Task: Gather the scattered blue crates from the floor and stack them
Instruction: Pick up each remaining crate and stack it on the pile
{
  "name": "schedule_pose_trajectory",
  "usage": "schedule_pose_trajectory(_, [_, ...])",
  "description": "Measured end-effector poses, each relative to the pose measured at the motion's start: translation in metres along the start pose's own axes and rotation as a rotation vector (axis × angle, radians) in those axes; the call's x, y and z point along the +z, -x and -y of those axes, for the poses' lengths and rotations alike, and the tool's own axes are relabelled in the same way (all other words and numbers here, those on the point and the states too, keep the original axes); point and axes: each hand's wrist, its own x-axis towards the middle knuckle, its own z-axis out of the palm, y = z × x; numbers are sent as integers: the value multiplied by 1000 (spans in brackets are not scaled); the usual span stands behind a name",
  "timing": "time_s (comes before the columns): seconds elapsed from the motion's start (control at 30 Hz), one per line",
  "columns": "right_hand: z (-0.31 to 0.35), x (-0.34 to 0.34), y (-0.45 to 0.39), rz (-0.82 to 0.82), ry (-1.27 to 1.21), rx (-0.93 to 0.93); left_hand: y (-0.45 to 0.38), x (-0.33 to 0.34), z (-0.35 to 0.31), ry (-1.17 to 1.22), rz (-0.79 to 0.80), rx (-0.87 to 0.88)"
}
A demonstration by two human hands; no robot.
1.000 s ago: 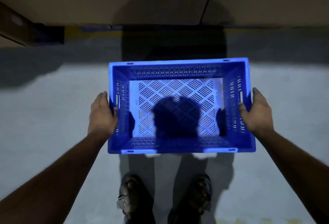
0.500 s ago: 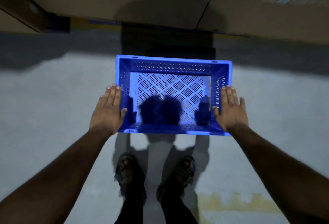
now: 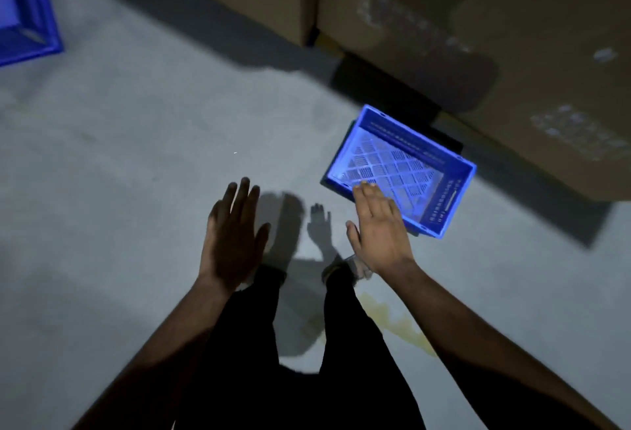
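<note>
Crate [image 3: 440, 159] sits on floor [image 3: 136, 156], holding nothing; hands open above.

Dim scene, cool cast. Blue crate [image 3: 403, 170] glows overexposed, slats blurred. Hand shadows fall on grey floor [image 3: 119, 163] left of crate; cardboard boxes [image 3: 444, 36] behind crate murky, soft. Wide-angle bending at edges.

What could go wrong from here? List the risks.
1. The crate sits alone by the cardboard boxes, not stacked; the other crate is far off at the left edge.
2. Both hands are empty, and dim light and shadows could hide the crate underfoot.
</note>
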Motion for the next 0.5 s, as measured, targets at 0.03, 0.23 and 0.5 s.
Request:
schedule_pose_trajectory(0.03, [34, -10, -1, -9, 2, -38, 26, -12, 24, 21, -14, -40])
schedule_pose_trajectory(0.23, [248, -50, -39, -71, 90, -344, 122, -95, 188, 92, -160, -189])
schedule_pose_trajectory(0.5, [520, -59, -111, -78, 171, -746, 207, -168, 383, 75, -430, -534])
